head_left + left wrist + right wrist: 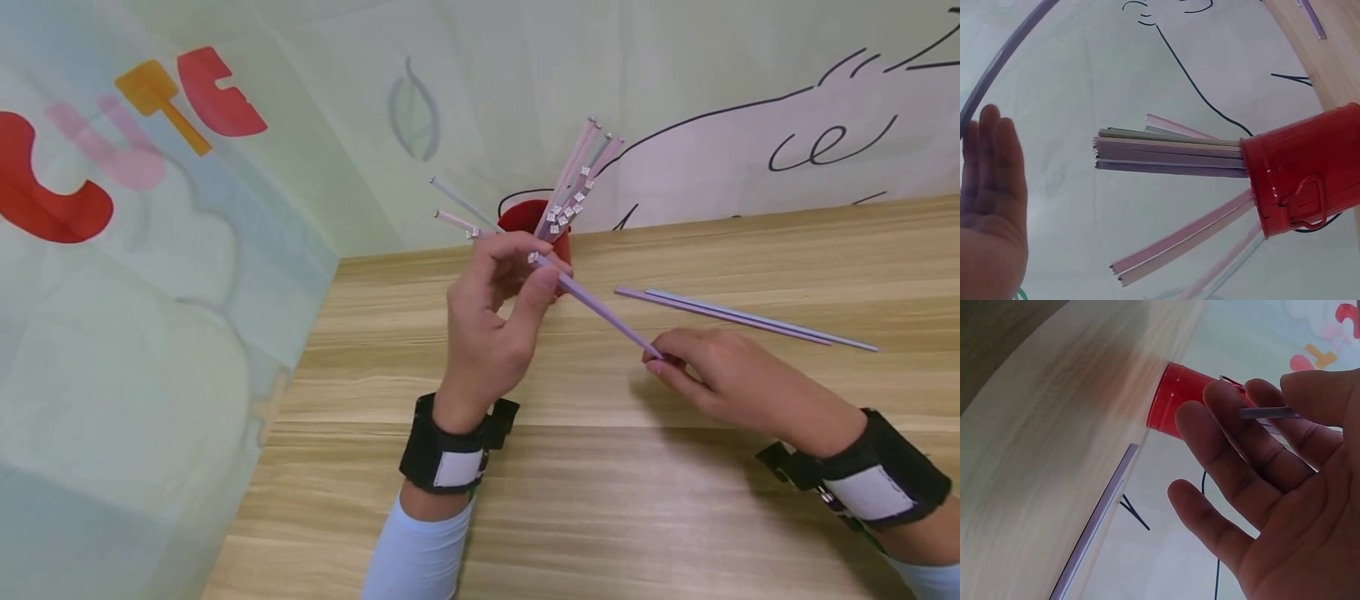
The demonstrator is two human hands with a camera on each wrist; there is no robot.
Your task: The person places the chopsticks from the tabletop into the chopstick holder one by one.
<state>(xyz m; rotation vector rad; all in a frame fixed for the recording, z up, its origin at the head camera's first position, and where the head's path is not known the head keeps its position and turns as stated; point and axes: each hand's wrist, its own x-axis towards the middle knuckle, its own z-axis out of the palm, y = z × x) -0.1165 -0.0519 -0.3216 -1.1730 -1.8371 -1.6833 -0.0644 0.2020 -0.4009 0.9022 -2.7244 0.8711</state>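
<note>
A slim purple stick (609, 317) with a shiny, gem-like end slants between my two hands, above the table. My left hand (491, 321) pinches it near the shiny upper end with thumb and forefinger. At the lower end, my right hand (723, 371) holds it between thumb and fingers; the right wrist view shows the tip of this stick (1266, 413) by the thumb. Behind my left hand stands a red bucket (1310, 169), partly hidden in the head view. Bundles of pastel sticks (1169, 153) lean out of it, several with glittering ends.
A purple stick (720, 312) and a light blue stick (780, 321) lie side by side on the wood-grain table (600, 517), right of the bucket. A printed cloth backdrop (480, 100) rises behind the table and along its left side.
</note>
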